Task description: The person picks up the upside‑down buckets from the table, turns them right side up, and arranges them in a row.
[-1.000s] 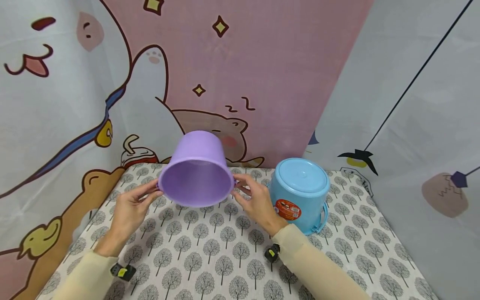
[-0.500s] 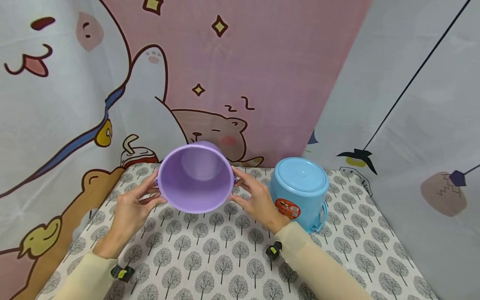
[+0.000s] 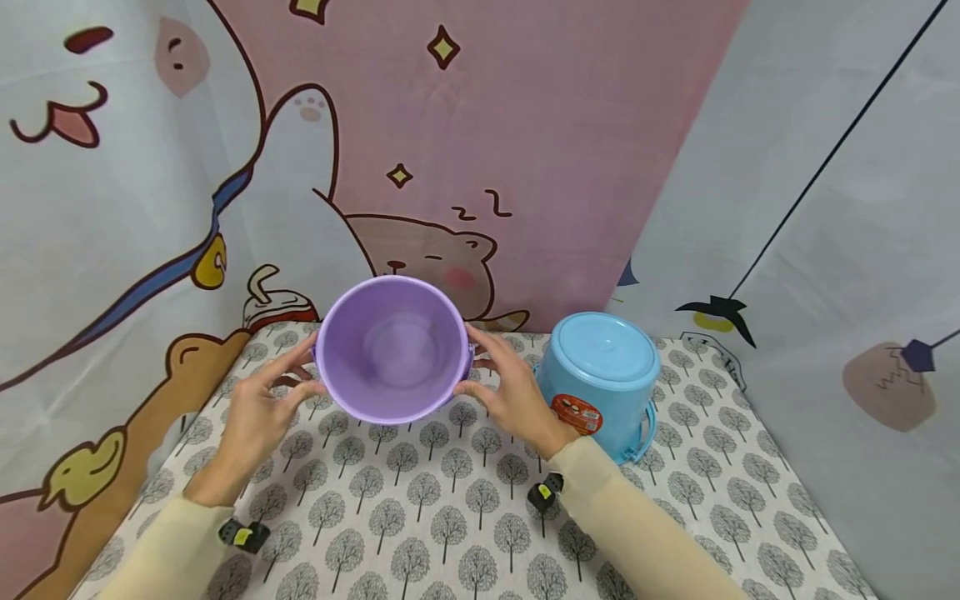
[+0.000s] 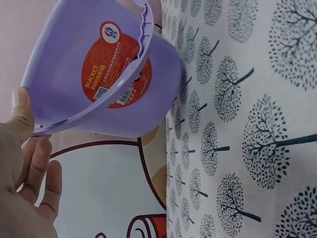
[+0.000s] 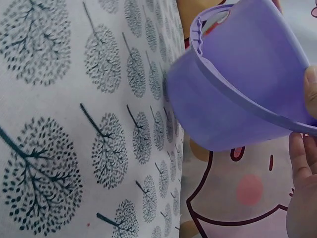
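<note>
A purple bucket is tipped so that its mouth faces me, showing its bare inside and bottom. My left hand grips its rim on the left, thumb and fingers at the handle joint. On the opposite side my right hand pinches the rim in the same way. In the left wrist view a red label shows on the bucket's outer wall, and the purple handle hangs across it. The right wrist view shows the handle looping below the bucket, close to the tablecloth.
A light blue bucket stands upside down at the right, close to my right hand, its handle hanging at its side. The tablecloth has a tree print. A cartoon-printed curtain rises behind the table.
The purple bucket has tilted: its mouth has turned up toward me, and its bottom inside now shows. Both hands have kept their hold and turned with it. The blue bucket has stayed put.
</note>
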Motion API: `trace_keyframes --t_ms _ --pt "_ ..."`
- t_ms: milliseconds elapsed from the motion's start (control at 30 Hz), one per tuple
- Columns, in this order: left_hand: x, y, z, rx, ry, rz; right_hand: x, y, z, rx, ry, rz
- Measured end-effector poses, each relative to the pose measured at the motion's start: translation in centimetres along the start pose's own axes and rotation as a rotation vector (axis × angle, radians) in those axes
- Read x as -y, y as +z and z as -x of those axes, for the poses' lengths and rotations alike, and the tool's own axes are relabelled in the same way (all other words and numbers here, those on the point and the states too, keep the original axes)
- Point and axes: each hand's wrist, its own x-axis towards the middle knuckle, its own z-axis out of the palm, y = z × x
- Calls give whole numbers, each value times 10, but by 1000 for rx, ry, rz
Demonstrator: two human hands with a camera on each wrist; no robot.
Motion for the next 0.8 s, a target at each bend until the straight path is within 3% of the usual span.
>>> trace_keyframes --t_ms 267,600,800 --pt "-1 -2 -4 30 -118 33 0 4 -7 -5 113 -115" --pt "6 4 -8 35 -160 78 -2 13 -15 11 222 -204" --pt "11 6 -8 45 -195 68 -3 16 -17 16 267 -202"
